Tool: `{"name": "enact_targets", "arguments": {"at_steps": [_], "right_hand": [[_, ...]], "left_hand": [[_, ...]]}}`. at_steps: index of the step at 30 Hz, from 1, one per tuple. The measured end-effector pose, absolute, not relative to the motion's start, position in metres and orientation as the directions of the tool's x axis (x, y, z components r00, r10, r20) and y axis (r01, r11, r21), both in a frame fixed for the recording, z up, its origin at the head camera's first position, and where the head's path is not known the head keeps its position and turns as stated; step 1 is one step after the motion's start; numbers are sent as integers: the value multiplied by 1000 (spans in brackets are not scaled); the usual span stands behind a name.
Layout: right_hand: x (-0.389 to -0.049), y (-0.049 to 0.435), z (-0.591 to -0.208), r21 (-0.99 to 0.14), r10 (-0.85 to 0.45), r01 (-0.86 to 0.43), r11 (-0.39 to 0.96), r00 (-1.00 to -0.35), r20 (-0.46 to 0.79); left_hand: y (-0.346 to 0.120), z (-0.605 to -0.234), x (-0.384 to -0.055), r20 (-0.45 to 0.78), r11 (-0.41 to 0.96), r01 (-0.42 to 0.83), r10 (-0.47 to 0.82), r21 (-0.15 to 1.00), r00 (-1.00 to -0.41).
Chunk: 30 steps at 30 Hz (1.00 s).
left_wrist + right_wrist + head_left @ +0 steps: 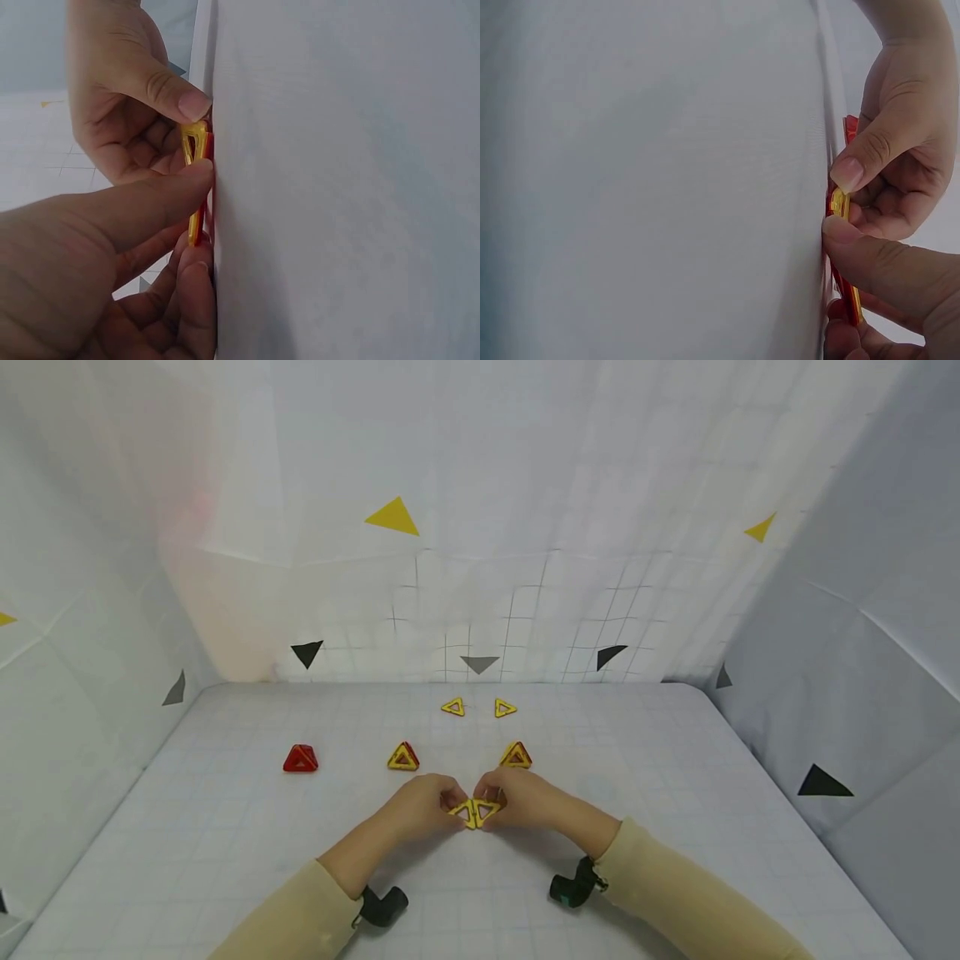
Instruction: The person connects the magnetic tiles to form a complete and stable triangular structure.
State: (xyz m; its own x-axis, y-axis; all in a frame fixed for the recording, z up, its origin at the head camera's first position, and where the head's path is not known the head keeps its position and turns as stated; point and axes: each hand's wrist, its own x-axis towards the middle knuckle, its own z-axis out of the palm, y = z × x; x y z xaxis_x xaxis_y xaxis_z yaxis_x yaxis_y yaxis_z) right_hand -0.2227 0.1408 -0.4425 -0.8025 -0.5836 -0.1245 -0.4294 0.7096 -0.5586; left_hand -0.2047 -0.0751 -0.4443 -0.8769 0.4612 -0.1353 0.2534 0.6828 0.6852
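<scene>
My left hand (422, 807) pinches a yellow triangular magnetic tile (459, 813) with an open centre. Pinched by my right hand (528, 799), a second yellow triangular magnetic tile (491, 810) meets the first along one edge, low over the table. Red edges (210, 146) show against the yellow in the left wrist view, and the right wrist view also has a red piece (851, 126) behind the far hand. Fingers cover much of both tiles. Just beyond the hands sit two small yellow-and-red pyramids, one left (403, 757) and one right (516, 755).
A red pyramid (301, 758) stands on the white table (225, 852) to the left. Two flat yellow triangles, left (454, 706) and right (505, 707), lie near the back edge. White sheeting (480, 593) with black, grey and yellow triangles rises behind and at both sides.
</scene>
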Motion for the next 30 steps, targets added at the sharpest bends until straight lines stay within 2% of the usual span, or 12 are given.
{"name": "enact_targets", "arguments": {"at_steps": [30], "right_hand": [[-222,145,-442,-592,-595,-431,681,-797,-104]], "left_hand": [[-76,-442,-202,-116,681,283,478,676,-871]]}}
